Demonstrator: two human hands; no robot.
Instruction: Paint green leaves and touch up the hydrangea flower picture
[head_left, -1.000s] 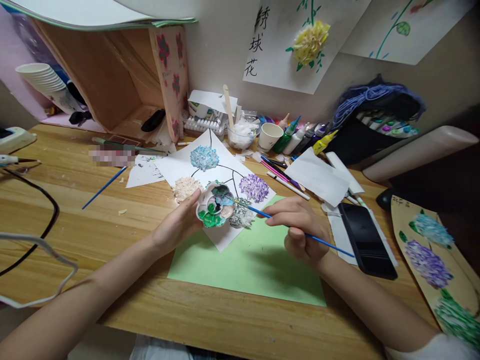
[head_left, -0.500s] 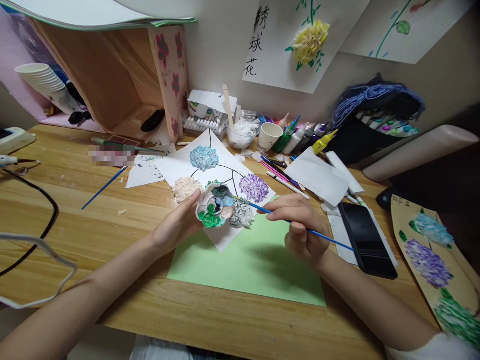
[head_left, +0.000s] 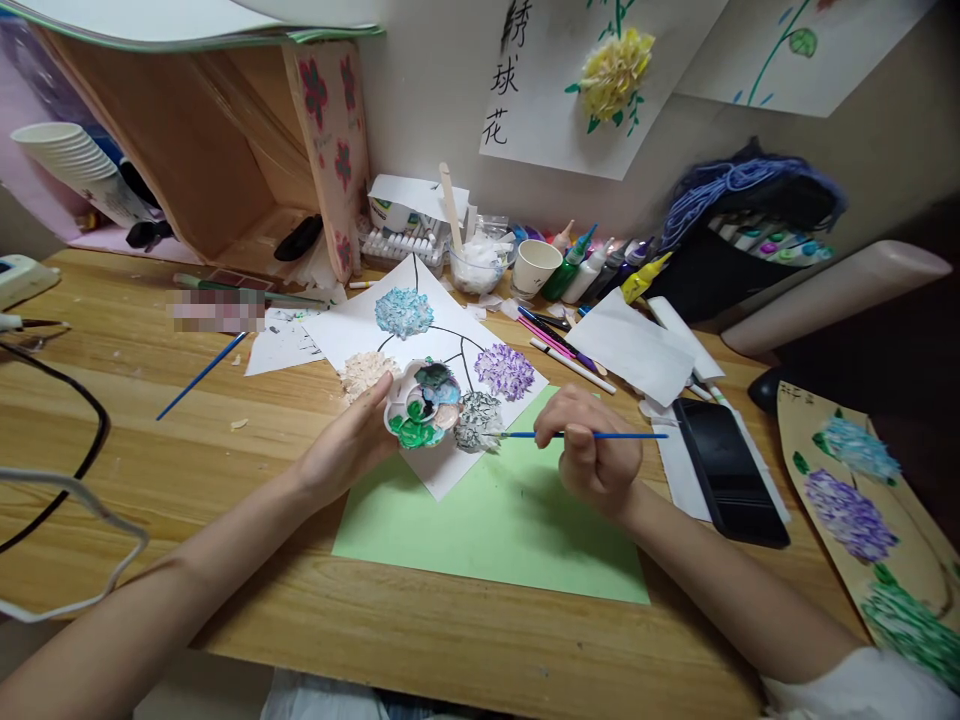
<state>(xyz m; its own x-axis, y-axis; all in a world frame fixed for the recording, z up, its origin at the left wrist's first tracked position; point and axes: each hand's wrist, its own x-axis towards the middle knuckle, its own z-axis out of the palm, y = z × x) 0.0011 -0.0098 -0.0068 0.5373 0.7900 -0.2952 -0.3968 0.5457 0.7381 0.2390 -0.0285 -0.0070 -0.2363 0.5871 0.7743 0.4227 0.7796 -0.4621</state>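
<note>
My left hand (head_left: 351, 440) grips a small white paint palette (head_left: 401, 392) by its left edge; its wells hold green, dark, bluish and pinkish paint. Between the fingers of my right hand (head_left: 596, 450) is a blue paintbrush (head_left: 630, 436), lying nearly level. Its tip is at the right side of a grey-and-white textured flower (head_left: 478, 422). That flower belongs to a white sheet (head_left: 439, 482) with drawn black stems, a blue flower (head_left: 405, 313), a purple flower (head_left: 505, 372) and a cream flower (head_left: 367, 374). The palette hides part of the sheet, which overlaps a green sheet (head_left: 487, 545).
Behind the sheet stand a paper cup (head_left: 535, 268), a bowl of white scraps (head_left: 480, 266) and several paint bottles (head_left: 574, 268). A black phone (head_left: 731, 475) lies on the right, near a painted tan sheet (head_left: 851, 515). Another blue brush (head_left: 201, 376) rests on the left.
The brush tip has moved from the palette's edge down and right onto the grey flower, and the brush has become nearly level. My left hand still holds the palette.
</note>
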